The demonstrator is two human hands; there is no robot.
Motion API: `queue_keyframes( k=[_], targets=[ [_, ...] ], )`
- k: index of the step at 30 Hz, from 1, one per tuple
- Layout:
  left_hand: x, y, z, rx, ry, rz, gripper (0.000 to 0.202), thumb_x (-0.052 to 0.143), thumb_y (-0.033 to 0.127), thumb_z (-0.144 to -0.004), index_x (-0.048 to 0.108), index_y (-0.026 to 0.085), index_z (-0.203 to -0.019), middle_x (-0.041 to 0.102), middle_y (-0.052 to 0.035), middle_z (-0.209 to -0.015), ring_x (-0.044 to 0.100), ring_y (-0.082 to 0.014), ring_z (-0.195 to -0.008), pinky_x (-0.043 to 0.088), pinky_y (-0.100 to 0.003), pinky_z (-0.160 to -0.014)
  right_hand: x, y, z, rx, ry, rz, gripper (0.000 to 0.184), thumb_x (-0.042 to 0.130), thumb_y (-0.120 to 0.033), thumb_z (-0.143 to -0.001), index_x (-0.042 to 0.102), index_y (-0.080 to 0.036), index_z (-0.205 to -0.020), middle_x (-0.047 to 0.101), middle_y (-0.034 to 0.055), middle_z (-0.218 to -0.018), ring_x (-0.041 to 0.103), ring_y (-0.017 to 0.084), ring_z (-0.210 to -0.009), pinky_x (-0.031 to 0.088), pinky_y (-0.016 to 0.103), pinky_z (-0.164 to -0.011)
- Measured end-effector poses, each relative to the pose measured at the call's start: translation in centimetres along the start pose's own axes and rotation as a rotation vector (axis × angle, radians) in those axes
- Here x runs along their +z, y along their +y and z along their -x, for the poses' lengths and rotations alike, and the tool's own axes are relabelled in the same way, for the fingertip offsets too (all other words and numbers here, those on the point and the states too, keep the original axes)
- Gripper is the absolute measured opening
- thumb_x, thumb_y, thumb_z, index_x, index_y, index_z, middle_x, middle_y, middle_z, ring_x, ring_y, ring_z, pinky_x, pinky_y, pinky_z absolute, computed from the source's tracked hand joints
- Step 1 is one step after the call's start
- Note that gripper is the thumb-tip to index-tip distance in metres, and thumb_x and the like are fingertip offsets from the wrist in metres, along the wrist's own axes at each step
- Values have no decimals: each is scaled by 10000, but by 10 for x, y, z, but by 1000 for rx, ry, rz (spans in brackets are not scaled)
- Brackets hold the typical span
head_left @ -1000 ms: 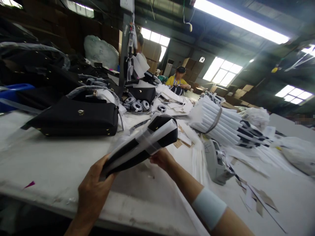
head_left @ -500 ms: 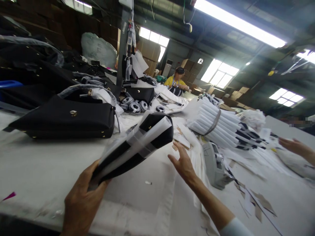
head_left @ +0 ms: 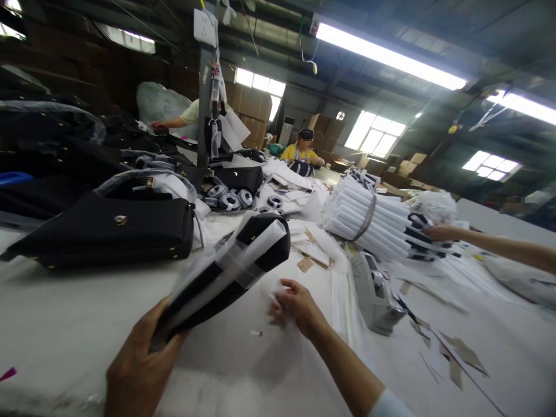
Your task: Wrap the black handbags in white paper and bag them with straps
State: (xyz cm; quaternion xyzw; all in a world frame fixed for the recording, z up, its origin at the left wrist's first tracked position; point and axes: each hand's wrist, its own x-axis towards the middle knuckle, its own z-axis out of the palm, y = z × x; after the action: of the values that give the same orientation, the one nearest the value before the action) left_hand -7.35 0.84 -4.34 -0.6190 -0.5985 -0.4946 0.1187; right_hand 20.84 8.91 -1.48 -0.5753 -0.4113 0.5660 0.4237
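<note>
My left hand (head_left: pixel 141 359) grips the near end of a black handbag (head_left: pixel 278 240), seen narrow side on. White wrapping sheet (head_left: pixel 264 243) lies along the bag, and a clear band (head_left: pixel 238 262) goes round it. The bag tilts up and away to the right, above the table. My right hand (head_left: pixel 295 304) is right of the bag and apart from it, its fingers curled and blurred. Something whitish and see-through shows at those fingertips; I cannot make out what it is. A grey tape dispenser (head_left: pixel 374 298) stands to the right of this hand.
Another black handbag (head_left: pixel 117 231) with a wrapped handle lies at left on the white table (head_left: pixel 65 324). A strapped bundle of white rolls (head_left: pixel 356 211) is at right, where a co-worker's hand (head_left: pixel 441 233) touches its dark ends. Cardboard scraps (head_left: pixel 464 353) lie nearby. A person in yellow (head_left: pixel 299 153) sits behind.
My right hand has moved down and left, and its fingers have curled in. My left hand still holds the bag. The co-worker's hand at right has reached the bundle.
</note>
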Motion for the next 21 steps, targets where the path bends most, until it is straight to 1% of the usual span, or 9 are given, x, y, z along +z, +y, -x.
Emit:
queue_keyframes(
  k=[2, 4, 8, 9, 11, 13, 15, 19, 21],
  targets=[
    [0, 1, -2, 32, 7, -67, 456, 511, 395, -942, 479, 212, -1358, 657, -97, -1184, 678, -270, -993, 542, -395, -894, 12, -3, 6, 51, -141, -90, 471, 716, -296, -643, 544, -155, -1059, 624, 26, -799, 653, 197, -687, 552, 352, -621],
    [1, 3, -6, 74, -3, -80, 448, 526, 372, -938, 481, 206, -1351, 655, -90, -1184, 673, -250, -999, 532, -364, -916, 13, -6, 16, -6, -170, 81, 457, 700, -262, -677, 554, -155, -1097, 648, 61, -875, 663, 223, -761, 561, 406, -707],
    [3, 11, -18, 201, -57, -70, 418, 520, 250, -927, 481, 205, -1341, 669, -76, -1177, 653, -232, -1040, 504, -355, -961, -5, -3, 49, -523, 93, 818, 576, 646, -130, -722, 538, -216, -1281, 588, 134, -1265, 577, 316, -1115, 464, 520, -971],
    [4, 13, -22, 238, -75, -71, 421, 508, 214, -919, 480, 201, -1339, 673, -77, -1175, 649, -234, -1051, 501, -363, -965, -10, 0, 58, -642, 104, 941, 608, 624, -113, -746, 510, -224, -1333, 544, 135, -1343, 520, 323, -1204, 422, 525, -1027],
    [6, 17, -28, 296, -102, -79, 438, 485, 156, -894, 483, 193, -1330, 678, -82, -1178, 641, -241, -1069, 504, -380, -959, -17, 8, 76, -760, -6, 1087, 633, 592, -103, -787, 467, -227, -1395, 506, 125, -1405, 459, 306, -1282, 388, 495, -1078],
    [7, 22, -34, 322, -129, -88, 458, 485, 123, -865, 493, 187, -1318, 679, -87, -1185, 638, -246, -1075, 508, -388, -947, -18, 17, 89, -769, -210, 1138, 596, 606, -117, -789, 506, -242, -1364, 523, 99, -1396, 467, 285, -1276, 400, 447, -1078],
    [7, 26, -41, 336, -163, -93, 475, 494, 102, -843, 499, 181, -1311, 678, -90, -1194, 635, -247, -1082, 507, -389, -944, -18, 26, 94, -726, -313, 1119, 532, 618, -104, -760, 578, -249, -1270, 591, 82, -1294, 521, 271, -1196, 437, 415, -1033],
    [8, 38, -58, 365, -195, -75, 482, 502, 90, -833, 508, 178, -1307, 671, -97, -1217, 624, -254, -1109, 492, -406, -960, -18, 43, 88, -660, -206, 980, 561, 546, -12, -681, 580, -212, -1204, 650, 69, -984, 602, 234, -950, 514, 370, -867],
    [9, 46, -64, 389, -173, -68, 479, 505, 82, -831, 517, 171, -1302, 675, -103, -1207, 626, -255, -1104, 492, -403, -947, -20, 51, 84, -691, -205, 948, 565, 565, -30, -674, 570, -210, -1210, 650, 77, -998, 608, 243, -966, 515, 387, -883]
  ],
)
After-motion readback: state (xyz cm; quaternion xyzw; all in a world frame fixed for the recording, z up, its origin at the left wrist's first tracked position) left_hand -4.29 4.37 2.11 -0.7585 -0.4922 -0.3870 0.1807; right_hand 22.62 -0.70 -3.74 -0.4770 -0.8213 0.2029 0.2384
